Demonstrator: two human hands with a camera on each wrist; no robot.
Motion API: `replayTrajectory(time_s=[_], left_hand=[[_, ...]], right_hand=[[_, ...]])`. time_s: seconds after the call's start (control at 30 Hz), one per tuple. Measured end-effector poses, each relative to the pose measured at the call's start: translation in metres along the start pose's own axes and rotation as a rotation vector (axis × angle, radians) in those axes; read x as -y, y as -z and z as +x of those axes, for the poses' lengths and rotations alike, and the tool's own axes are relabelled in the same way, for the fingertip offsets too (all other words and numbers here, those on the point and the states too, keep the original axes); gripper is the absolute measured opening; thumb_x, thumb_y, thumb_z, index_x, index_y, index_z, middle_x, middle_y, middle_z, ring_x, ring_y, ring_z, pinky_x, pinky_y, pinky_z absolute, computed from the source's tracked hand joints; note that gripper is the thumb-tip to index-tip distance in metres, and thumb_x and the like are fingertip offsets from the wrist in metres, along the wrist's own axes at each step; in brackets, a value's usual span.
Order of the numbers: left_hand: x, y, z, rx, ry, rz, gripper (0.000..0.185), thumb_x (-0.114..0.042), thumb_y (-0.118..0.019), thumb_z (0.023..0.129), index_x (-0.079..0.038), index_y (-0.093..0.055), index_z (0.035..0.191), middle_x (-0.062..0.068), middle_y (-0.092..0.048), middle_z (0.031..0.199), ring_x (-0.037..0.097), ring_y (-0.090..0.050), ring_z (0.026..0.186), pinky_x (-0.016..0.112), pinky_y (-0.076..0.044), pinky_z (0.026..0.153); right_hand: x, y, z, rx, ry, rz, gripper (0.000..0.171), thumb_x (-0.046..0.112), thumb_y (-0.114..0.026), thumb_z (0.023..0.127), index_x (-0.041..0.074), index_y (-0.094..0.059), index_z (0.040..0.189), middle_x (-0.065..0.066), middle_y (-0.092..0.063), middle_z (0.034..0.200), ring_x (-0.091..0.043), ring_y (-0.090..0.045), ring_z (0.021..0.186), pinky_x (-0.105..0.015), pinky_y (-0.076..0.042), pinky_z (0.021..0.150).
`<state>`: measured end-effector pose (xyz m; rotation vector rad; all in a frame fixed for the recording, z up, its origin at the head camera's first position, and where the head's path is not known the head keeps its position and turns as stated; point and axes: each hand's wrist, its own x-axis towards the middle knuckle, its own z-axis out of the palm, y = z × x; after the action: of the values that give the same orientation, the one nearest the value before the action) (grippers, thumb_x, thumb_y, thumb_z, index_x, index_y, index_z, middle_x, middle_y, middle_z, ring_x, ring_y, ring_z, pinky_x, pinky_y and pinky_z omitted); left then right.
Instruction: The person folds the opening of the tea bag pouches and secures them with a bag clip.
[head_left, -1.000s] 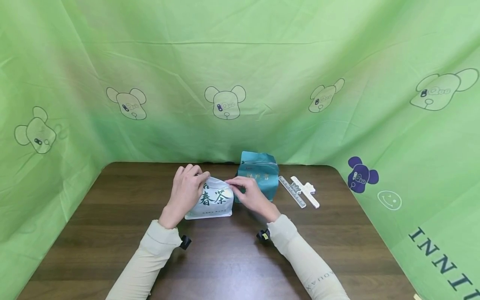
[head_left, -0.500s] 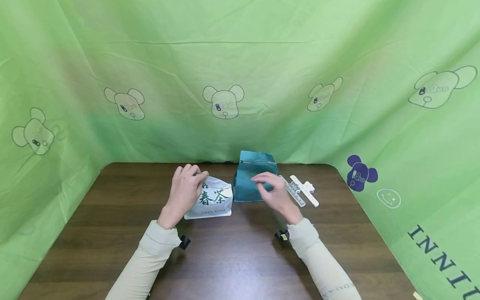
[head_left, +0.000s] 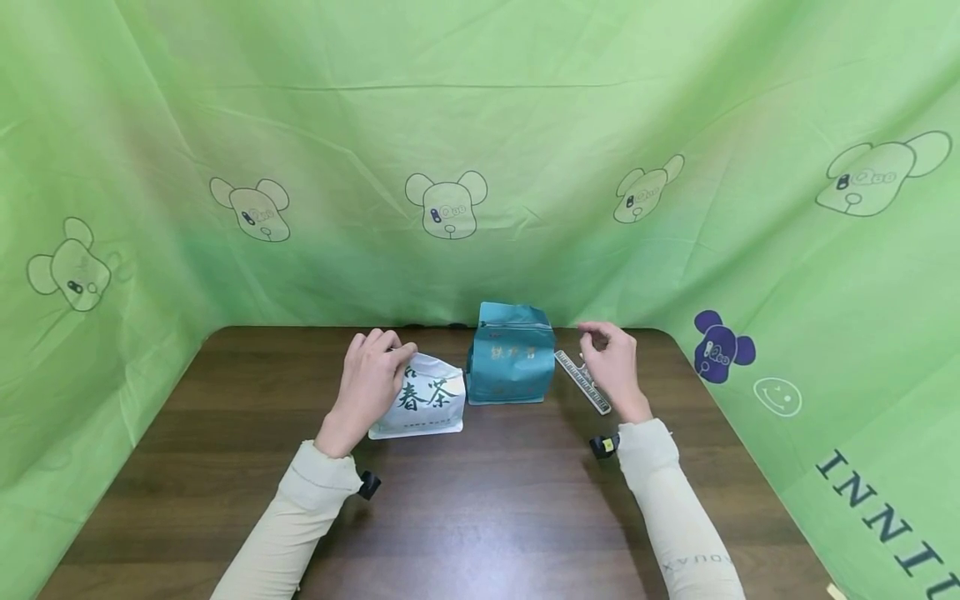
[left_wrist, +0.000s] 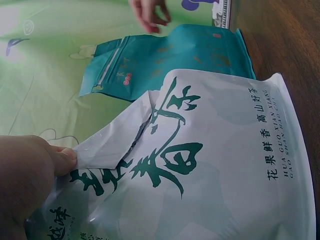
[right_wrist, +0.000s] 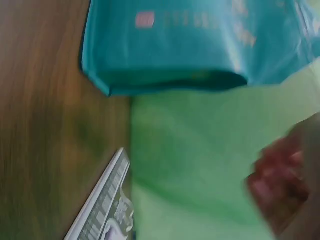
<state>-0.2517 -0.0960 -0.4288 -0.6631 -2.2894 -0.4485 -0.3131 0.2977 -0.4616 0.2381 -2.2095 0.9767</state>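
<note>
Left hand on white bag, right hand over clips.
Left hand (head_left: pixel 372 377) pinches folded top of white tea bag (head_left: pixel 427 402), standing mid-table; teal bag (head_left: pixel 512 360) just beside it; right hand (head_left: pixel 612 360) hovers above bag clips (head_left: pixel 582 379), fingers loosely curled, holding nothing.

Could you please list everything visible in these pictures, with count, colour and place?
white tea bag: one, white with green characters, on the table left of centre, top folded over.
teal bag: one, teal, standing behind and right of the white one.
sealing clips: two seem to lie here, white, right of the teal bag, partly behind the right hand.
table: one, dark brown wood.
backdrop cloth: green, printed with bears.
left hand: holds the white tea bag's folded top.
right hand: over the clips, fingers curled, holding nothing visible.
</note>
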Motion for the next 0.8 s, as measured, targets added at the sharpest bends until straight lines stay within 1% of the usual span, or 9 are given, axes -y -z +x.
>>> replayTrajectory(time_s=[0.1, 0.2, 0.27, 0.33, 0.47, 0.53, 0.6, 0.67, 0.8], left_hand=[[0.000, 0.000, 0.000, -0.001, 0.000, -0.001, 0.012, -0.005, -0.073, 0.091, -0.009, -0.081, 0.099, 0.003, -0.062, 0.080, 0.023, -0.052, 0.075, 0.035, -0.033, 0.068], [0.000, 0.001, 0.000, 0.003, 0.003, 0.002, 0.012, -0.006, -0.073, 0.091, -0.009, -0.081, 0.099, 0.003, -0.062, 0.080, 0.023, -0.052, 0.075, 0.035, -0.033, 0.068], [-0.001, 0.001, 0.000, 0.002, 0.005, 0.004, 0.012, -0.006, -0.073, 0.091, -0.009, -0.081, 0.100, 0.003, -0.062, 0.080, 0.023, -0.052, 0.075, 0.035, -0.033, 0.068], [-0.001, 0.002, 0.000, 0.001, 0.004, 0.007, 0.012, -0.005, -0.073, 0.091, -0.010, -0.081, 0.100, 0.003, -0.062, 0.080, 0.023, -0.051, 0.075, 0.035, -0.033, 0.068], [-0.001, 0.001, -0.001, -0.003, -0.001, 0.008, 0.012, -0.005, -0.073, 0.091, -0.010, -0.081, 0.099, 0.002, -0.061, 0.079, 0.023, -0.051, 0.074, 0.034, -0.032, 0.068], [-0.001, 0.001, -0.001, -0.003, -0.003, 0.008, 0.012, -0.005, -0.073, 0.091, -0.010, -0.081, 0.100, 0.002, -0.061, 0.079, 0.023, -0.050, 0.074, 0.034, -0.032, 0.068], [0.000, 0.000, -0.001, -0.003, -0.001, 0.008, 0.012, -0.005, -0.073, 0.091, -0.010, -0.081, 0.100, 0.002, -0.061, 0.079, 0.023, -0.050, 0.074, 0.034, -0.032, 0.068], [0.000, 0.001, -0.001, -0.007, 0.001, 0.010, 0.012, -0.006, -0.073, 0.091, -0.010, -0.081, 0.099, 0.002, -0.061, 0.079, 0.023, -0.050, 0.073, 0.034, -0.032, 0.067], [-0.001, 0.001, 0.000, -0.017, -0.003, 0.010, 0.012, -0.006, -0.074, 0.091, -0.010, -0.081, 0.099, 0.002, -0.061, 0.078, 0.023, -0.051, 0.073, 0.034, -0.032, 0.067]], right_hand=[[-0.013, 0.004, 0.001, 0.189, -0.175, -0.158, 0.025, 0.005, -0.059, 0.090, -0.001, -0.075, 0.108, -0.018, -0.076, 0.095, -0.030, -0.071, 0.083, -0.037, -0.052, 0.076], [-0.024, 0.006, 0.000, 0.403, -0.297, -0.272, 0.033, 0.013, -0.063, 0.091, -0.007, -0.069, 0.117, -0.024, -0.073, 0.104, -0.039, -0.068, 0.094, -0.051, -0.051, 0.083], [-0.028, 0.005, 0.000, 0.523, -0.350, -0.312, 0.039, 0.017, -0.067, 0.091, -0.011, -0.066, 0.119, -0.027, -0.070, 0.105, -0.040, -0.065, 0.092, -0.052, -0.051, 0.083], [-0.031, 0.003, -0.002, 0.607, -0.380, -0.359, 0.039, 0.019, -0.071, 0.089, -0.010, -0.066, 0.114, -0.025, -0.068, 0.099, -0.037, -0.062, 0.087, -0.049, -0.051, 0.079], [-0.033, -0.001, -0.005, 0.666, -0.407, -0.421, 0.024, 0.017, -0.074, 0.085, -0.003, -0.065, 0.094, -0.018, -0.063, 0.086, -0.032, -0.058, 0.077, -0.044, -0.048, 0.068], [-0.033, -0.003, -0.006, 0.660, -0.415, -0.438, 0.018, 0.015, -0.075, 0.083, 0.001, -0.064, 0.087, -0.016, -0.062, 0.081, -0.031, -0.058, 0.075, -0.044, -0.047, 0.065], [-0.032, -0.003, -0.006, 0.648, -0.411, -0.440, 0.017, 0.015, -0.075, 0.082, 0.002, -0.064, 0.083, -0.015, -0.063, 0.080, -0.031, -0.059, 0.073, -0.045, -0.047, 0.064], [-0.032, -0.003, -0.005, 0.629, -0.406, -0.434, 0.018, 0.014, -0.077, 0.080, 0.001, -0.066, 0.085, -0.016, -0.064, 0.081, -0.032, -0.060, 0.073, -0.046, -0.047, 0.065], [-0.032, -0.003, -0.004, 0.597, -0.407, -0.422, 0.030, 0.015, -0.081, 0.076, -0.002, -0.068, 0.097, -0.020, -0.068, 0.089, -0.035, -0.062, 0.080, -0.049, -0.048, 0.070]])
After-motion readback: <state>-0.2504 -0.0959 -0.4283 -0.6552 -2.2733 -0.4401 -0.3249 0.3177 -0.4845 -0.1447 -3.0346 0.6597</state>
